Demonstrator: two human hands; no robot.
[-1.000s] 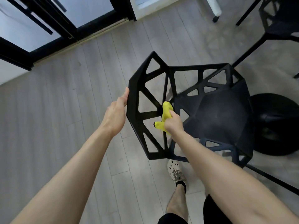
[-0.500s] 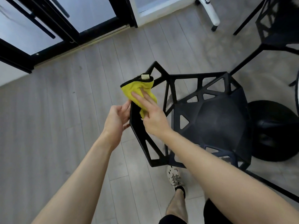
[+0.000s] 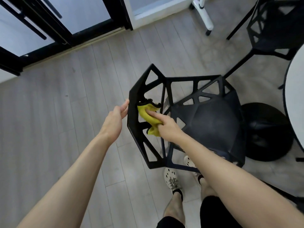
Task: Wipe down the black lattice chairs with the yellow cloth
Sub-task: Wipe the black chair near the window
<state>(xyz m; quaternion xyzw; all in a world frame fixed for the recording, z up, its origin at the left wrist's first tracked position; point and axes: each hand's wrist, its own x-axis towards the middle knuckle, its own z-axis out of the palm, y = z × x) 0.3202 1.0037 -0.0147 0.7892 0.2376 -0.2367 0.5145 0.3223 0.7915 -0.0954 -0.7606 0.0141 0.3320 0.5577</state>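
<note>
A black lattice chair (image 3: 213,125) stands in front of me, its backrest on the left and its seat on the right. My right hand (image 3: 167,129) grips the bunched yellow cloth (image 3: 148,115) and presses it with an outstretched index finger against the inner side of the backrest, near its upper left bars. With its fingers straight, my left hand (image 3: 116,119) rests against the outer edge of the backrest. Part of the cloth hangs below my right hand, behind a bar.
A second black lattice chair (image 3: 276,30) stands at the top right. At the right edge is a white round table (image 3: 296,99) with a black disc base (image 3: 266,134). A white stand leg (image 3: 204,15) and black-framed glass doors (image 3: 65,30) lie beyond. My feet are under the chair.
My right hand carried the cloth from the middle of the backrest up over its top edge, then back down onto its inner side. My left hand stayed at the outer edge.
</note>
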